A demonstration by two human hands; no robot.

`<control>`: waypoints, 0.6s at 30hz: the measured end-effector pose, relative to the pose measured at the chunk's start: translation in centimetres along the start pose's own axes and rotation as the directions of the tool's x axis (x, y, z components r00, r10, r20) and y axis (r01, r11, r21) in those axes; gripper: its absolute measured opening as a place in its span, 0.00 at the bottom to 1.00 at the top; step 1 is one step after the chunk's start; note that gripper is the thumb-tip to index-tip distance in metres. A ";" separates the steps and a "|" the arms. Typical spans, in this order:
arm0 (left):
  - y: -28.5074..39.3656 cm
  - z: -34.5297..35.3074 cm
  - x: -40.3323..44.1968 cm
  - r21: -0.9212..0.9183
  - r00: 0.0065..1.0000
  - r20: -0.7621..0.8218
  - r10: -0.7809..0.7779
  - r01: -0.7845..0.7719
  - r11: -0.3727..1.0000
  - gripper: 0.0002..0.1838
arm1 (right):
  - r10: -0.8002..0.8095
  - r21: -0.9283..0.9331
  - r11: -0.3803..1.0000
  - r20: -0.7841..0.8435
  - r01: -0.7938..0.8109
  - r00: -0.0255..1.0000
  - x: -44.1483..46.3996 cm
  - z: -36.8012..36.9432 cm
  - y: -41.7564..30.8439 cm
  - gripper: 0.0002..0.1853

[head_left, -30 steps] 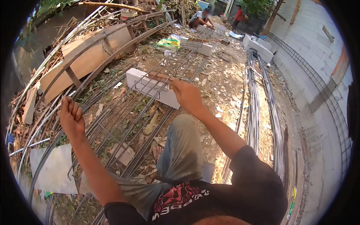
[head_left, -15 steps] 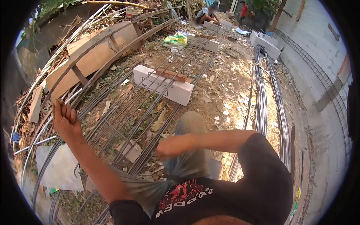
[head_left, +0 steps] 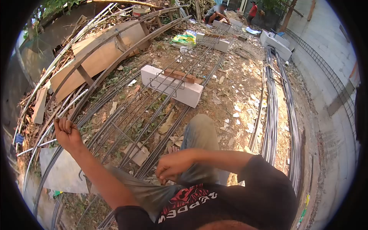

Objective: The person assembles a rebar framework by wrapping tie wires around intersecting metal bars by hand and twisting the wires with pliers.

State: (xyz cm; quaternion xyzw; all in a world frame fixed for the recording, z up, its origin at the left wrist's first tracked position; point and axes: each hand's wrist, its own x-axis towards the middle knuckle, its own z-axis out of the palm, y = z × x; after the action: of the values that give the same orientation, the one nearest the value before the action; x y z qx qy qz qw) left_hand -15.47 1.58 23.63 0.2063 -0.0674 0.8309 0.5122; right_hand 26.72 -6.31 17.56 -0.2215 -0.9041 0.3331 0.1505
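My left hand (head_left: 68, 133) is raised at the left with its fingers curled closed, above a pale flat sheet (head_left: 63, 168) and some white pipes. Whatever it may hold is too small to see. Close to my bent knee, my right hand (head_left: 172, 165) has its fingers pressed together and pointing down; anything inside them is hidden. Between the hands and ahead runs a long cage of steel rebar (head_left: 147, 115) with square stirrups. A white block (head_left: 184, 96) supports it, and a brown wooden piece (head_left: 180, 76) lies on that block.
On the right, bundles of rebar (head_left: 271, 111) lie along the ground beside a wall (head_left: 329, 57). A curved wooden frame (head_left: 103, 69) and boards fill the left. Farther back are a yellow-green bag (head_left: 184, 39), a crouching person (head_left: 215, 17) and a standing person (head_left: 252, 12).
My right hand has dropped toward my lap, and its fingers now point down. The left hand has lowered slightly, still closed. The whole view has shifted a little.
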 end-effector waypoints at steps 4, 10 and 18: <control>-7.4 5.6 -3.4 0.166 0.975 -0.212 0.067 -0.032 0.986 0.15 | 0.047 -0.070 0.993 -0.508 -0.095 0.860 2.5 -0.3 -1.3 0.20; -11.6 8.4 -5.1 0.344 0.917 -0.386 0.098 0.045 0.938 0.18 | 0.146 0.244 0.970 -0.552 -0.008 0.821 3.9 0.2 -5.5 0.14; -14.4 11.2 -7.7 0.279 0.933 -0.197 -0.302 0.349 0.895 0.19 | 0.003 -0.316 0.879 -0.747 -0.358 0.665 6.3 -10.0 2.0 0.08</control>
State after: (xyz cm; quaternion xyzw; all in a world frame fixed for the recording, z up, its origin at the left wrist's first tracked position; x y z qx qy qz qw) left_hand 3.30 -1.65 29.15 0.2299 0.1374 0.7464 0.6092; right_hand 26.17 3.56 24.33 -0.4540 -0.7921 0.0195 0.4075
